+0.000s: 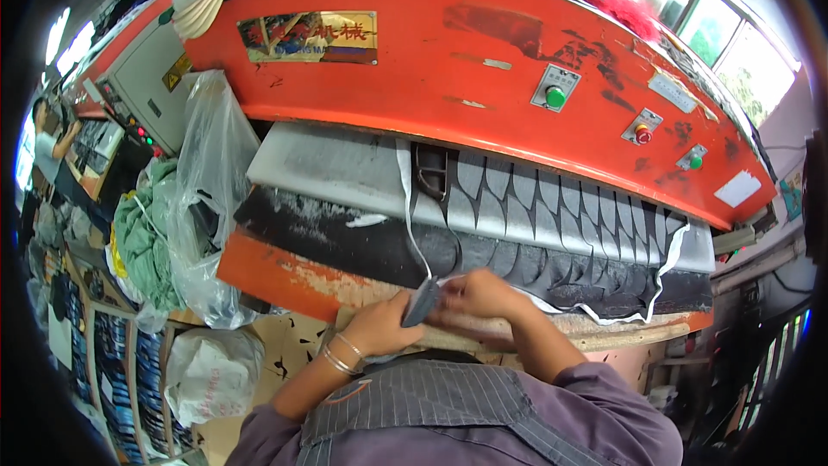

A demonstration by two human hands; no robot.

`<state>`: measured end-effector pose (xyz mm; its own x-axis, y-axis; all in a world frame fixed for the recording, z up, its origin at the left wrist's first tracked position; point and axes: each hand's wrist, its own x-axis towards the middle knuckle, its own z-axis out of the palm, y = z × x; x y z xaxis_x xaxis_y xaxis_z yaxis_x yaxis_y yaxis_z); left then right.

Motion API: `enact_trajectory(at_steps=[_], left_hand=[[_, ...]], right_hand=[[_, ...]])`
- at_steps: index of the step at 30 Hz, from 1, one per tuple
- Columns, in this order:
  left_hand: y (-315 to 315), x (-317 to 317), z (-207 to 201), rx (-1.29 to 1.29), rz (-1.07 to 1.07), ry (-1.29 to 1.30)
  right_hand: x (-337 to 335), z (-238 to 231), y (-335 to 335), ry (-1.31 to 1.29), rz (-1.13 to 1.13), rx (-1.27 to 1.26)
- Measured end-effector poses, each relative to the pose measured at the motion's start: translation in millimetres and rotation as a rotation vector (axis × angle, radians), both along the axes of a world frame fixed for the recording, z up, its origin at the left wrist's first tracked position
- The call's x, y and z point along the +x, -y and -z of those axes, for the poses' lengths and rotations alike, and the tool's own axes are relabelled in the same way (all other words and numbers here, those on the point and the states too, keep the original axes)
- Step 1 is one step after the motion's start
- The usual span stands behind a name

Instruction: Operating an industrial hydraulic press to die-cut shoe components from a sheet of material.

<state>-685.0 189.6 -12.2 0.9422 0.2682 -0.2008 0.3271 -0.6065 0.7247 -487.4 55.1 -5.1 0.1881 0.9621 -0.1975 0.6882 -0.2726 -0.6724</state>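
Close to my body, my left hand (379, 325) grips a small dark grey cut piece (420, 302), possibly a few stacked together. My right hand (483, 295) is beside it, its fingers curled in at the piece's right edge; what they pinch is hidden. Beyond my hands, a dark sheet (565, 223) with rows of leaf-shaped cut-outs lies across the press bed. Its white edge strip (417, 242) trails down toward my fingers. A dark metal cutting die (431, 174) rests at the left end of the cut-out rows, under the red beam.
The red press beam (414, 52) spans the far side, with a green button (555, 97) and a red button (642, 134). At left stand a clear plastic bag (211, 190), a green bundle (148, 246) and a white sack (213, 371). Another person (53, 151) works farther left.
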Motion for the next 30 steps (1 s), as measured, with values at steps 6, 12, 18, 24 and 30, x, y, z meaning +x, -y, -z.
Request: enact_trajectory(at_steps=[6,12,18,24,30], left_hand=[[-14.0,-25.7,22.0,-1.168,-0.314,0.247],[-13.2,-37.3,12.9,-1.333,-0.375,0.449],[-11.9,-16.0,31.2,-1.402,-0.446,0.509],[14.3,-1.3,46.2,-1.387,-0.229,0.334],[35.8,-9.2,26.0,-1.047,-0.039,0.246]], right_hand=[[25.5,-22.3,-113.0,0.350,0.611,-0.092],[13.0,18.9,-132.4,0.303,0.721,-0.002],[-40.3,15.3,-2.3,-0.343,0.433,0.277],[-109.5,32.0,51.8,-0.133,0.195,0.438],[-121.2,-5.5,101.3,0.086,0.122,0.050]])
